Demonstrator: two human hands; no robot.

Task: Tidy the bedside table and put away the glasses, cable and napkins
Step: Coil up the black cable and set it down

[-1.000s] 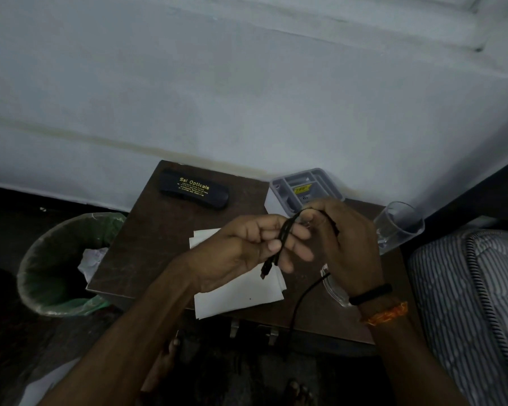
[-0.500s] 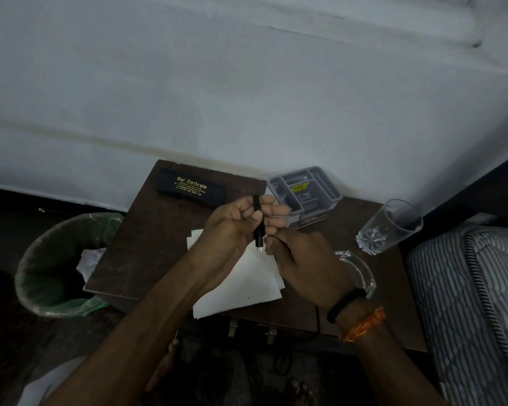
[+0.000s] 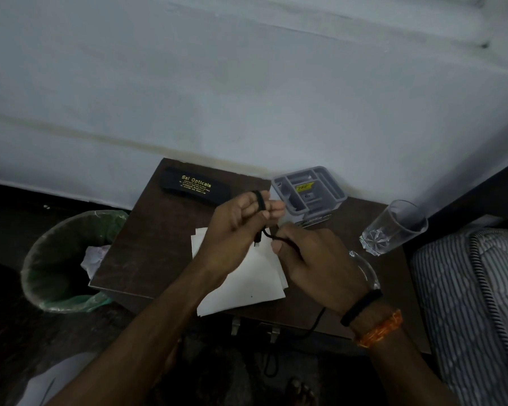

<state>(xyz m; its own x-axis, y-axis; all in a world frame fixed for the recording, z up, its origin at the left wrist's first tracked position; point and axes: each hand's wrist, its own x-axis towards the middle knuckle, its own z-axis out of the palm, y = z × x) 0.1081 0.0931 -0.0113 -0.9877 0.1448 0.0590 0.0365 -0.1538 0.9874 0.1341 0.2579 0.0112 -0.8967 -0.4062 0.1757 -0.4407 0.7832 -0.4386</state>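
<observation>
While the thin black cable point(image 3: 266, 234) is looped over the fingers of the left hand point(image 3: 241, 227), the step in hand looks to be coiling it for storage. The left hand's fingers are curled around the turns already on them, and the plug end hangs just below the palm. The right hand point(image 3: 311, 259) pinches the running length beside it, thumb and fingers closed on the cord, and the slack trails down past the front edge of the dark brown wooden surface point(image 3: 147, 247). The next move, I judge, calls for carrying that length up and over the left fingers again, with the tension even so the loops do not slip. The white paper napkins point(image 3: 247, 291) lie under the hands, and the black glasses case with gold lettering point(image 3: 192, 186) sits near the wall.
</observation>
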